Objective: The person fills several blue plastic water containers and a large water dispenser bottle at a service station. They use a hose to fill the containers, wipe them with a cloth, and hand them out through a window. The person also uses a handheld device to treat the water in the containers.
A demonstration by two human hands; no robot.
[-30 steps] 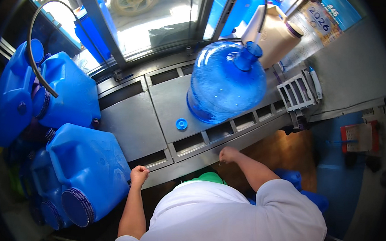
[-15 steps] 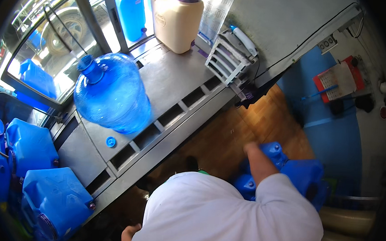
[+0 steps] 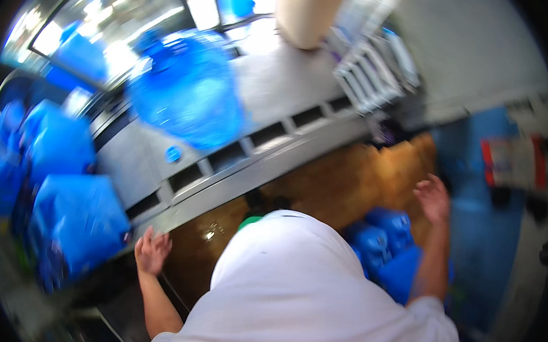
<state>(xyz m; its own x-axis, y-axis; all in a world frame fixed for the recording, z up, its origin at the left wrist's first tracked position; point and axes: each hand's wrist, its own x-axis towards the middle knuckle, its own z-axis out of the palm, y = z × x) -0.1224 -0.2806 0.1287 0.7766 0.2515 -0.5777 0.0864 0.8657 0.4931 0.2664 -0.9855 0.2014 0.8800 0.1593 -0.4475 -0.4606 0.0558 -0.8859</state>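
Note:
My left hand [image 3: 153, 251] is raised with nothing in it, its fingers apart, close to the metal counter's front edge and a blue jerrycan [image 3: 80, 221]. Out to the right, my right hand [image 3: 434, 198] hangs over the floor, fingers spread and holding nothing. Below it stand several blue containers [image 3: 397, 233] on the floor. A big round blue water bottle [image 3: 190, 95] rests on the metal counter [image 3: 260, 186], its neck tilted toward the window. Near its base lies a small blue cap [image 3: 173, 154]. The picture is smeared by motion.
A beige container [image 3: 307, 14] stands at the back of the counter beside a white slatted rack [image 3: 369, 76]. More blue jerrycans [image 3: 57, 140] crowd the left end. A red-edged board [image 3: 513, 162] hangs at the right, and the wooden floor [image 3: 337, 182] shows below the counter.
My right hand has moved away from the blue containers, outward and up. My left hand has risen from the lower edge toward the counter. The view has turned, shifting the scene.

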